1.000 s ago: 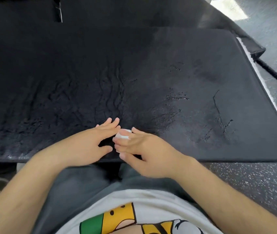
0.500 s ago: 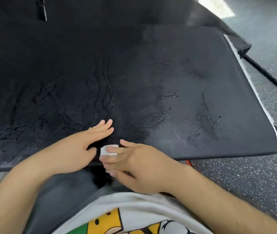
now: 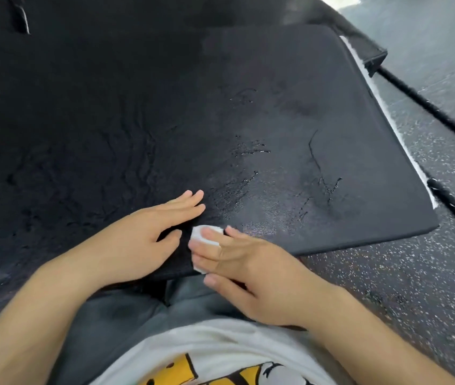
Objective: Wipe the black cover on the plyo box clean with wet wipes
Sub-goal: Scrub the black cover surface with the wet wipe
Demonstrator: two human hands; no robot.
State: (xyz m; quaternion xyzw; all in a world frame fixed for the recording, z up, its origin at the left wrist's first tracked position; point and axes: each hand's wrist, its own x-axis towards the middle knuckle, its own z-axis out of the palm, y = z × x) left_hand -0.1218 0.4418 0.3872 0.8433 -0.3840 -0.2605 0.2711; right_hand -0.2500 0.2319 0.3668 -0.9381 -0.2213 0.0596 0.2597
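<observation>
The black cover [image 3: 290, 107] spreads across the plyo box, wrinkled at the left and cracked and glossy-wet at the right. My left hand [image 3: 143, 237] lies flat on the cover near its front edge, fingers straight. Right beside it, my right hand [image 3: 251, 270] presses a small folded white wet wipe [image 3: 199, 237] onto the front edge with straight fingers. Most of the wipe is hidden under those fingers.
Speckled dark rubber floor [image 3: 387, 287] lies to the right of the box. A white strip [image 3: 393, 129] runs along the cover's right edge, with a black rope [image 3: 429, 107] on the floor beyond. My grey-trousered legs sit against the front edge.
My right hand has slid the wipe along the front edge, first toward me, then slightly back up. My left hand stays flat. The camera has shifted.
</observation>
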